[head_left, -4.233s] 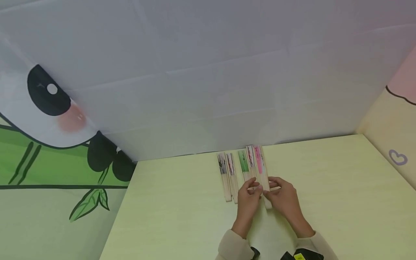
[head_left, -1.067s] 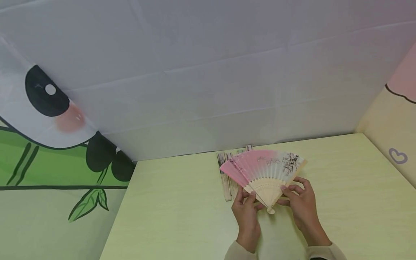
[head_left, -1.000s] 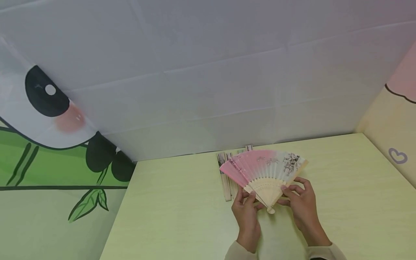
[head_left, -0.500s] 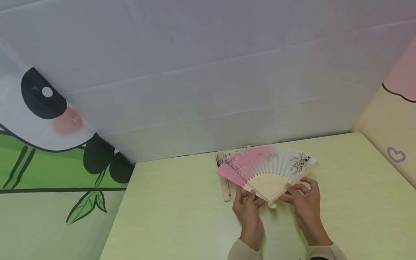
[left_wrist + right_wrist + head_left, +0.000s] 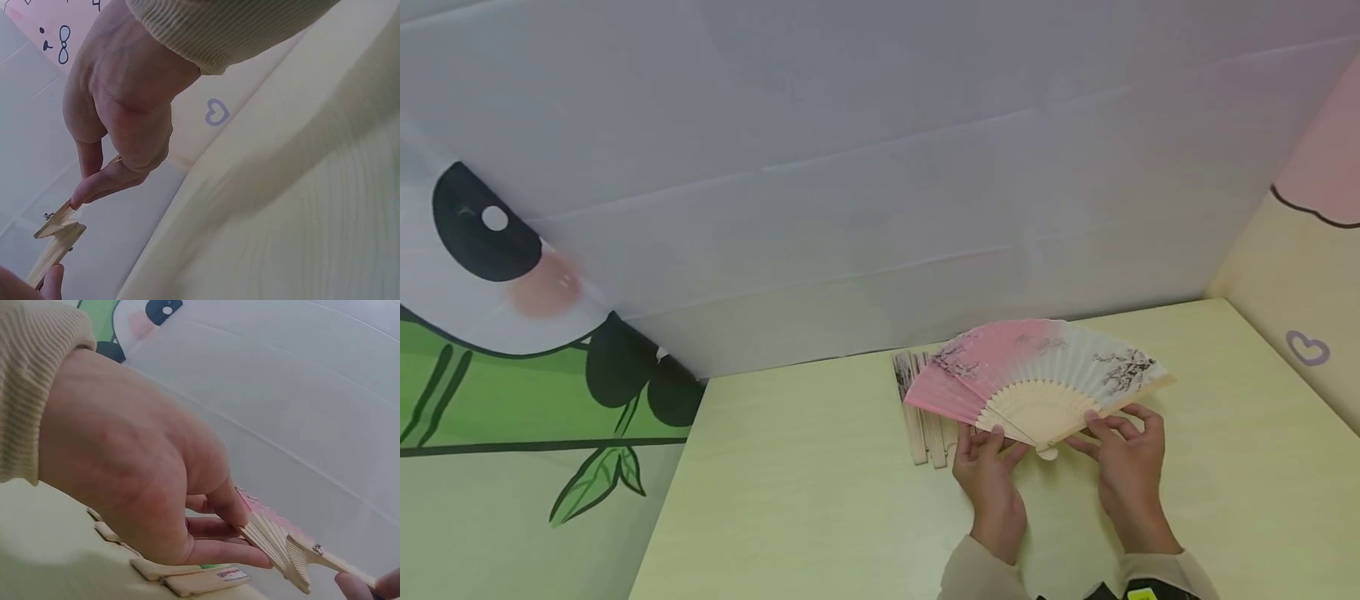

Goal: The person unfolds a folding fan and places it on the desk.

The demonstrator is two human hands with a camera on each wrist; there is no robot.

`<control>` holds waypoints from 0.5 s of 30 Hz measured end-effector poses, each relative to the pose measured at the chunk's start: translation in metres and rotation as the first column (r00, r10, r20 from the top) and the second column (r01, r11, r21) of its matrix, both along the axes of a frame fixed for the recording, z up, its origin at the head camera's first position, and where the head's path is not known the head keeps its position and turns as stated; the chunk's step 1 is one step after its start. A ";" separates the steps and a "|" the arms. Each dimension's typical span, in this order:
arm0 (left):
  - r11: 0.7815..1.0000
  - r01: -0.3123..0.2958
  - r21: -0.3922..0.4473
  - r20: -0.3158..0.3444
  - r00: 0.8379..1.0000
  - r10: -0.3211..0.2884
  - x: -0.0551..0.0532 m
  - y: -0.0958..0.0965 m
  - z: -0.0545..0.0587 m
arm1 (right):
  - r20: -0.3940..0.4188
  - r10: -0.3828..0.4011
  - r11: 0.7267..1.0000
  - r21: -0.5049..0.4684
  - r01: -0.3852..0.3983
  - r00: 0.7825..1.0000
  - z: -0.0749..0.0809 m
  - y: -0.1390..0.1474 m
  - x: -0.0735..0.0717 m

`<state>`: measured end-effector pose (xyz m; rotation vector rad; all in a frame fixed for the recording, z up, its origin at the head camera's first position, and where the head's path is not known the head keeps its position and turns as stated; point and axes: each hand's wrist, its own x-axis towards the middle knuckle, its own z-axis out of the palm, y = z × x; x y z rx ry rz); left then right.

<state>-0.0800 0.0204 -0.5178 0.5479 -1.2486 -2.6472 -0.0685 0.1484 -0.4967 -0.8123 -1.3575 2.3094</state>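
Table bears folded fans; left grip, right grip pinch pink-white fan.

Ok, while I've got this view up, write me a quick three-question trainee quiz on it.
1. The held fan is: A) folded shut, B) spread out, C) lying flat under the folded fans.
2. True or false: more than one folded fan lies on the table.
3. In the head view, which hand pinches the spread fan's pale side?

Key: 1 B; 2 true; 3 the right hand.
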 end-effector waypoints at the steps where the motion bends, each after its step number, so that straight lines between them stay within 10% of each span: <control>1: 1.000 0.007 0.012 -0.001 1.000 -0.007 0.000 0.002 0.000 | -0.002 -0.015 1.000 -0.006 0.015 1.000 0.000 0.003 0.001; 15: 0.997 0.025 0.078 -0.041 0.999 -0.022 0.011 0.040 -0.007 | -0.058 -0.221 0.970 -0.117 0.213 0.974 -0.008 0.026 0.016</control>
